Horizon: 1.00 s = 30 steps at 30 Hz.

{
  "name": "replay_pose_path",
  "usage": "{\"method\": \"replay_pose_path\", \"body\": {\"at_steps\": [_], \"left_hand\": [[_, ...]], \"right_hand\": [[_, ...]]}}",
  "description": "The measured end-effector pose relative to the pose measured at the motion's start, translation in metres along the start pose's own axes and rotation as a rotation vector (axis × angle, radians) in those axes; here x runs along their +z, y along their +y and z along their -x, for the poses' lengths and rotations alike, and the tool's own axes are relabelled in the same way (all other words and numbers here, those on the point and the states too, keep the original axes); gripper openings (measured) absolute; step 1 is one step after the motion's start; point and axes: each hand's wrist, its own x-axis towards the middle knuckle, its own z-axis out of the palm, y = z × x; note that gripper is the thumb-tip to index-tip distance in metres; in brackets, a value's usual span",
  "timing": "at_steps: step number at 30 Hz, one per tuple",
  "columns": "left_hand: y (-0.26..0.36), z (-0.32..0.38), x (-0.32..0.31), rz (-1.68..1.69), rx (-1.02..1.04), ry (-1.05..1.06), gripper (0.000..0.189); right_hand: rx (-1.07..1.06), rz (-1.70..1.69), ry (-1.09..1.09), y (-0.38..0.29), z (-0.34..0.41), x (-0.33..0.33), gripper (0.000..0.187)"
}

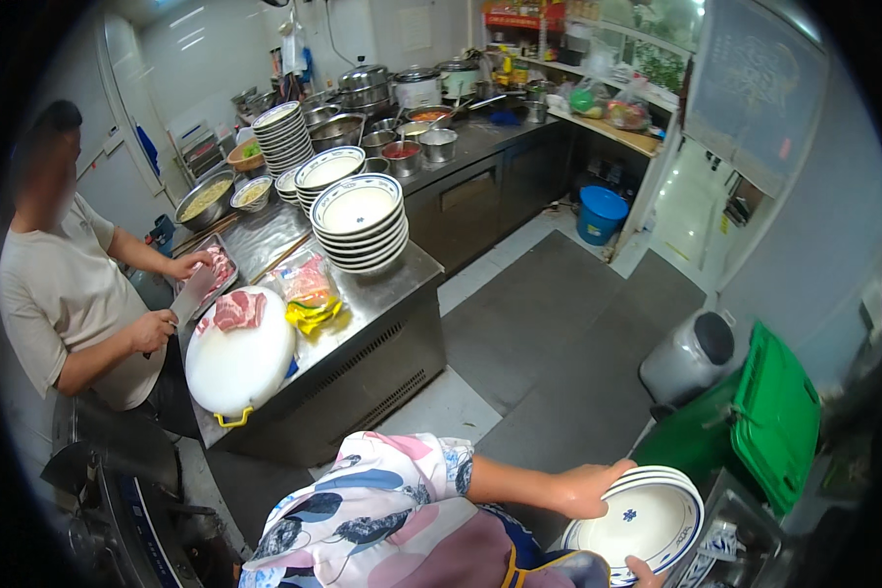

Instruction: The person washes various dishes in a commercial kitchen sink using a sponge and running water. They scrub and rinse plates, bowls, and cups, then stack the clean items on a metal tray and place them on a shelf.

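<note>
My left hand (584, 491) grips the far rim of a short stack of white bowls (654, 511) with blue bands and a blue motif inside. The bowls are tilted, and the top one shows nothing in it. At the near rim, my right hand (643, 573) has its fingers on the edge, mostly cut off by the picture's bottom. Just beyond the bowls is a metal sink (775, 540) with blue-and-white dishes (719, 542) inside. On the steel counter (404, 272) stand stacks of similar bowls (359, 220).
A co-worker (81, 294) holds a cleaver (193, 294) beside a round white cutting board (239, 367) with raw meat (239, 310). A green wheeled bin (775, 419) and a grey bin (687, 360) stand by the right wall. Dark mats (536, 316) cover the floor. A blue bucket (601, 215) sits farther back.
</note>
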Motion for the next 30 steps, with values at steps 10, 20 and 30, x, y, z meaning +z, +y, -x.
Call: {"method": "replay_pose_path", "body": {"at_steps": [10,20,30], "left_hand": [[0.030,-0.101,-0.250,-0.346,-0.133,0.216,0.060],[0.037,-0.104,-0.481,-0.492,-0.267,0.972,0.070],[0.054,-0.005,-0.593,0.282,-0.151,1.454,0.040]], "right_hand": [[0.032,-0.220,-0.279,-0.148,-0.196,0.218,0.063],[0.063,-0.106,-1.037,-0.299,-0.362,0.529,0.059],[0.192,-0.021,-1.605,-0.349,-0.378,0.807,0.060]]}}
